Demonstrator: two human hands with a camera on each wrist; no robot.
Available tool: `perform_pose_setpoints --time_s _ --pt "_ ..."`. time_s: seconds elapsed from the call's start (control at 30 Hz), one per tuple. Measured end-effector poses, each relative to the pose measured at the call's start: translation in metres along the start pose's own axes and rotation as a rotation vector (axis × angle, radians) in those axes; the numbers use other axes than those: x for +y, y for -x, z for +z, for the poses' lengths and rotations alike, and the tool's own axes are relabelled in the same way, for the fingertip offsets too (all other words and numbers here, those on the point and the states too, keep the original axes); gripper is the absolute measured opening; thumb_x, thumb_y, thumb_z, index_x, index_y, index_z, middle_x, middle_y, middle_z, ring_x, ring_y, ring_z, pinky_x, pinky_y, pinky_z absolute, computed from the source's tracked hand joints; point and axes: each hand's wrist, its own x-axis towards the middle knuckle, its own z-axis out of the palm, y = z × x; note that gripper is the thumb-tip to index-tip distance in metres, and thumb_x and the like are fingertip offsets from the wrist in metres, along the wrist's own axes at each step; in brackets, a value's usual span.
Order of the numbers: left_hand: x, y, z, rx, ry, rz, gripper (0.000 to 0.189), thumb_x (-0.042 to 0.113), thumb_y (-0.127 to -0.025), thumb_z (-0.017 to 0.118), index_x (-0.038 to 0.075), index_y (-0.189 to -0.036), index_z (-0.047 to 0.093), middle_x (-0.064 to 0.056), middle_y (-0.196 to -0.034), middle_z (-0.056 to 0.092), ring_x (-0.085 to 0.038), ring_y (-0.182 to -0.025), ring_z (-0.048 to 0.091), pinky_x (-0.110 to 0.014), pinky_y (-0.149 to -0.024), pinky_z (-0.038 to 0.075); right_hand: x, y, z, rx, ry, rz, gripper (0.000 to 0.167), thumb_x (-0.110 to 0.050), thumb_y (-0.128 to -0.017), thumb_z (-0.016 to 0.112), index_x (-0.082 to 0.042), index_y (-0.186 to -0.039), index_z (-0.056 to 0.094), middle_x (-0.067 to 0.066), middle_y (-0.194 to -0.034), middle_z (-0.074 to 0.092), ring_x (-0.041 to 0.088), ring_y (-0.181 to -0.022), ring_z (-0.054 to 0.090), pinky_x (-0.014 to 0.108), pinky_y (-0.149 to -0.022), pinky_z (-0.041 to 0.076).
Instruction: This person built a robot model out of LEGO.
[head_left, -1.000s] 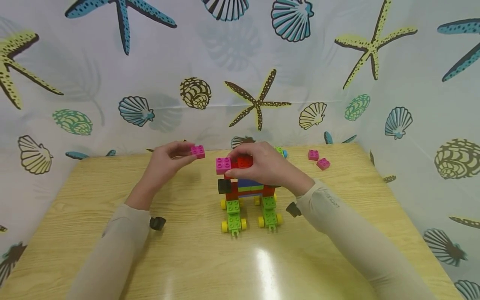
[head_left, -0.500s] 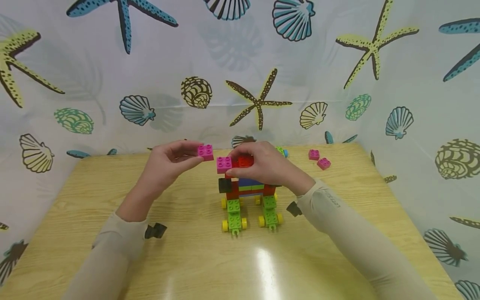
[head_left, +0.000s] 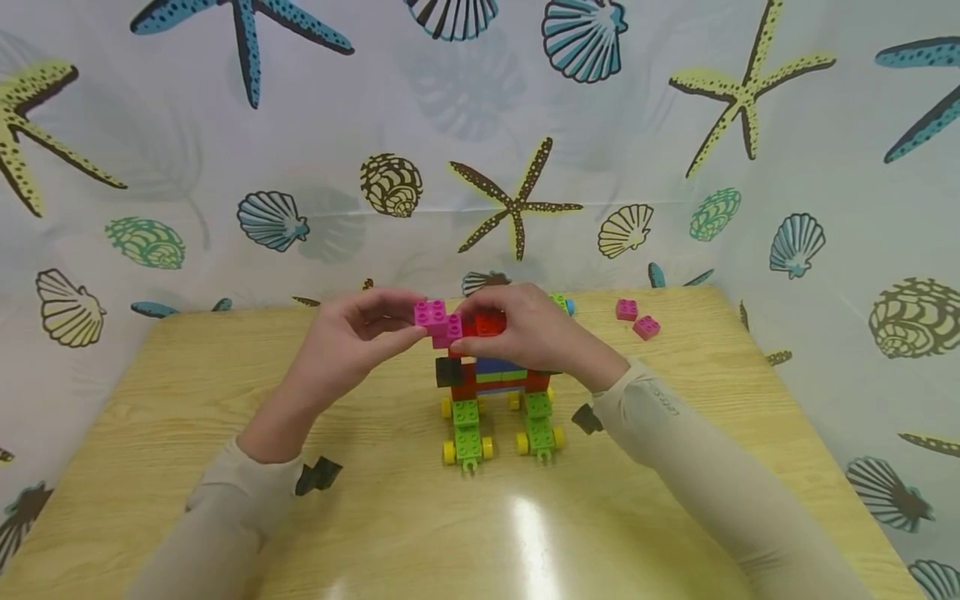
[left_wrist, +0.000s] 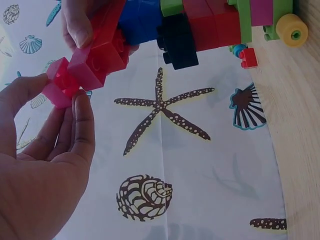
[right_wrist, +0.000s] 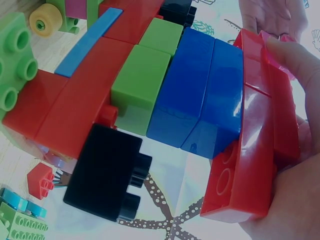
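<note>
My left hand (head_left: 337,354) pinches a pink 2x2 toy building brick (head_left: 429,314) between thumb and fingers. That brick overlaps another pink brick (head_left: 454,331) at the left end of a tall brick build; in the left wrist view the held brick (left_wrist: 56,90) sits right at the build's pink brick (left_wrist: 87,70). My right hand (head_left: 521,329) grips the build's red top bricks (right_wrist: 255,150). Below them come blue bricks (right_wrist: 195,95), green bricks (right_wrist: 142,80), red bricks and black bricks (right_wrist: 102,170) jutting from the sides. Green wheeled bases (head_left: 467,433) with yellow wheels stand on the table.
Two loose pink bricks (head_left: 646,327) lie at the table's back right. A green and blue piece (head_left: 562,303) shows behind my right hand. The wooden table (head_left: 375,517) ends at a hanging cloth (head_left: 337,125) printed with shells and starfish, which continues along the right side.
My left hand has moved right with its pink brick, from apart to overlapping the build's pink end brick. My right hand has kept its grip and place on the build.
</note>
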Motion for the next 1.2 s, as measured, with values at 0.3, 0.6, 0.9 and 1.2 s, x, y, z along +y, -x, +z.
perform_pose_setpoints --time_s 0.3,0.6,0.9,1.2 --pt "0.0006 0.0 0.0007 -0.002 -0.061 -0.002 0.033 0.01 -0.103 0.082 0.002 -0.134 0.076 -0.017 -0.128 0.077 -0.007 -0.107 0.078 -0.014 -0.102 0.06 0.0003 0.0005 0.0002 0.004 0.016 0.0 0.043 -0.043 -0.101 0.084 -0.015 -0.132 0.079 -0.001 -0.122 0.082 0.019 -0.104 0.068 0.035 -0.092 0.062" --pt "-0.0007 -0.0013 -0.0001 -0.011 -0.118 0.042 0.031 0.009 -0.102 0.083 0.003 -0.132 0.077 -0.017 -0.126 0.08 -0.004 -0.106 0.077 -0.013 -0.098 0.061 0.0013 0.0001 0.0009 0.01 0.022 -0.008 0.043 -0.043 -0.1 0.085 -0.015 -0.132 0.079 -0.001 -0.121 0.082 0.019 -0.103 0.068 0.035 -0.091 0.062" --pt "0.002 -0.0021 -0.002 -0.014 -0.177 0.041 0.032 0.009 -0.101 0.083 0.004 -0.132 0.078 -0.014 -0.125 0.081 -0.003 -0.104 0.077 -0.012 -0.098 0.06 0.0007 0.0 -0.0001 0.004 0.023 -0.013 0.043 -0.043 -0.1 0.085 -0.015 -0.132 0.079 -0.001 -0.124 0.082 0.019 -0.105 0.069 0.036 -0.093 0.062" --pt "0.0036 -0.0025 -0.0031 -0.017 -0.203 0.067 0.03 0.007 -0.1 0.084 0.003 -0.13 0.079 -0.013 -0.123 0.081 -0.003 -0.102 0.077 -0.01 -0.097 0.059 0.0017 -0.0011 -0.0001 -0.002 0.024 -0.019 0.042 -0.043 -0.101 0.085 -0.015 -0.131 0.079 0.0 -0.124 0.082 0.019 -0.105 0.069 0.036 -0.093 0.062"
